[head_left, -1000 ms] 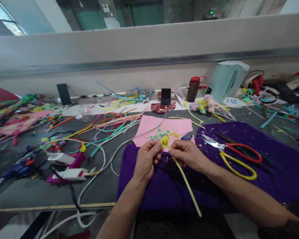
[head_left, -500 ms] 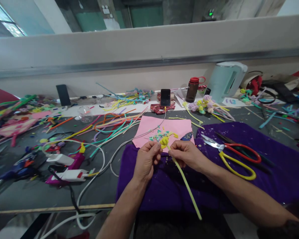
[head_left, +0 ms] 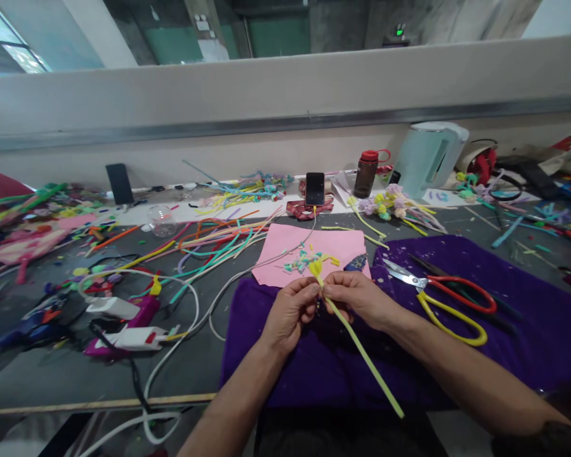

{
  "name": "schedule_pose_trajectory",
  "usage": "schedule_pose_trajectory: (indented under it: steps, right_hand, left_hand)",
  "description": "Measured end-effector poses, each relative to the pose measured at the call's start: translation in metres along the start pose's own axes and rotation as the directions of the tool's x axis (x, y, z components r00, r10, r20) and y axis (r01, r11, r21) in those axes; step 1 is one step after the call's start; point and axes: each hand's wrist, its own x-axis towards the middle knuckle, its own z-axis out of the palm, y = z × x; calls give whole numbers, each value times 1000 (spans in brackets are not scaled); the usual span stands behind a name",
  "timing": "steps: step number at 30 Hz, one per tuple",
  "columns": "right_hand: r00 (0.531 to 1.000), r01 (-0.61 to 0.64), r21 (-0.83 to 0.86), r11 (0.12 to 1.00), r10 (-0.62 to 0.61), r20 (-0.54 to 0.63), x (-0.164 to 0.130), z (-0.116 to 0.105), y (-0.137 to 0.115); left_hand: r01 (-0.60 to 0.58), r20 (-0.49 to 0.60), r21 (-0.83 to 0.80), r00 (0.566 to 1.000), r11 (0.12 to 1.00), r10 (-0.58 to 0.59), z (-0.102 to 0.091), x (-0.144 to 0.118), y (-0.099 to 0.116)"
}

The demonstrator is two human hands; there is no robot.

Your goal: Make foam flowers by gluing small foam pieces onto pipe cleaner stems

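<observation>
My left hand [head_left: 292, 312] and my right hand [head_left: 356, 295] meet over the purple cloth [head_left: 295, 374], fingertips almost touching. Between them they pinch a pale green pipe cleaner stem [head_left: 364, 352], which slants down to the right. At its top sits a small yellow pipe cleaner flower head [head_left: 316, 268], just above my fingertips. The left thumb and forefinger press on the stem right under the flower, and the right ones close on it beside them. Behind lies a pink sheet [head_left: 276, 244] with small teal and yellow clippings [head_left: 304, 259] on it.
Scissors [head_left: 409, 276] with red and yellow handles lie on the cloth at right. A phone [head_left: 315, 189], a bottle [head_left: 365, 174] and a kettle [head_left: 428, 155] stand at the back. Loose pipe cleaners [head_left: 219, 241], a white cable [head_left: 197, 311] and a power strip [head_left: 128, 336] fill the left.
My left hand has moved from beside the flower head down to the stem below it. The stem's lower end has swung a little to the right.
</observation>
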Motion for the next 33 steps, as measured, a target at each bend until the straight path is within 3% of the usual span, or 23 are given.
schedule_pose_trajectory:
  steps: [6, 16, 24, 27, 33]
  right_hand:
    - [995, -29, -10, 1000, 29, 90, 2, 0, 5]
    - [998, 54, -208, 977, -50, 23, 0, 2, 6]
    - [997, 64, -201, 977, -57, 43, 0, 3, 7]
    - [998, 63, -239, 969, -68, -14, -1, 3, 5]
    - [955, 158, -330, 931, -228, -188, 0, 2, 1]
  left_hand:
    - [17, 14, 19, 1000, 1000, -17, -1, -1, 1]
    - [-48, 18, -12, 999, 999, 49, -2, -1, 1]
    - [-22, 35, -8, 999, 1000, 22, -2, -1, 1]
    - [-13, 36, -43, 999, 999, 14, -3, 0, 1]
    - [-2, 61, -14, 998, 1000, 3, -4, 1, 1]
